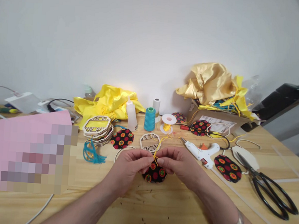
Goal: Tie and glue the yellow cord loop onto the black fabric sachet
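Observation:
Near the middle of the table, my left hand [132,165] and my right hand [178,163] meet, each pinching a thin yellow cord [157,150] between thumb and fingertips. The cord crosses between them and its upper part rises to the right. Just below my fingertips is a black patterned fabric piece [155,174] with red and orange motifs, partly covered by my hands. Behind it lies a wooden lattice frame [150,142]. Farther back stand a spool of yellow cord [168,123] and a teal thread cone [149,119].
On the right are a white glue gun [200,151], black-handled scissors [264,188] and a box [216,122] heaped with fabric. Stacked lattice frames [97,127], teal cord [92,152], yellow satin [106,102] and a pink sheet [30,131] are at left. A squeeze bottle [131,116] stands behind.

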Tool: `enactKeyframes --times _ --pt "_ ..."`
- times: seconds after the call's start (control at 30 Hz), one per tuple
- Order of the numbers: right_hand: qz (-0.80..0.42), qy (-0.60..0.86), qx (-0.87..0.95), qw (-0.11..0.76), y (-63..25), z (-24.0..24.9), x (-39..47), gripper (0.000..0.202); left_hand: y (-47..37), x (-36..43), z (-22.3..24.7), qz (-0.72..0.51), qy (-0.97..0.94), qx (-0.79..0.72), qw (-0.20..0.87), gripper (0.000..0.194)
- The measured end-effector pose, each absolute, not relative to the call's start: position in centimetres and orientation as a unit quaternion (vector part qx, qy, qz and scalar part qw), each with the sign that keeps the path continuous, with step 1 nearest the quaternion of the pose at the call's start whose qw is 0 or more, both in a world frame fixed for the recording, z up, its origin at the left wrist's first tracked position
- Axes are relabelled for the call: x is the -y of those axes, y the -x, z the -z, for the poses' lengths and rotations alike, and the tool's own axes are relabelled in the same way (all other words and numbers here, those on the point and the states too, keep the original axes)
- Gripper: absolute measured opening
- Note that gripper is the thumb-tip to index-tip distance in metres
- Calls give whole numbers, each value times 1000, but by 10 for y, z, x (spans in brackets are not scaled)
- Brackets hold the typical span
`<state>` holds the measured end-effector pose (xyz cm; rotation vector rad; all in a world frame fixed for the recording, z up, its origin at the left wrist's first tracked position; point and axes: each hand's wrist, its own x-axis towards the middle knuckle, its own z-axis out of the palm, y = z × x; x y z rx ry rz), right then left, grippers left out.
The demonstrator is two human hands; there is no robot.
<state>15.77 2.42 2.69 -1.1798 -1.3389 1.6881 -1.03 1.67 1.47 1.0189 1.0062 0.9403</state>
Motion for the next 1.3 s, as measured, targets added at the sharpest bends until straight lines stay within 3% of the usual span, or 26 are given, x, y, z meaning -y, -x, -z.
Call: enactKeyframes --times 0.3,0.67,0.9,1.07,1.3 --pt "-499 513 607 347 -155 -32 -20 18 9 -19 -14 -448 -411 -474 637 11" --pt "-608 481 546 318 -143 -20 -16 43 5 -11 -18 -407 -598 -520 454 14" --pt "-607 516 530 290 -142 -23 -16 28 8 -9 -13 -390 -699 -495 337 17" --pt "-630 485 539 278 -147 -25 -18 22 9 -10 -14 -402 -687 -504 336 15" --pt "-557 515 600 253 -149 -25 -17 23 5 -11 -17 -398 -653 -511 392 13"
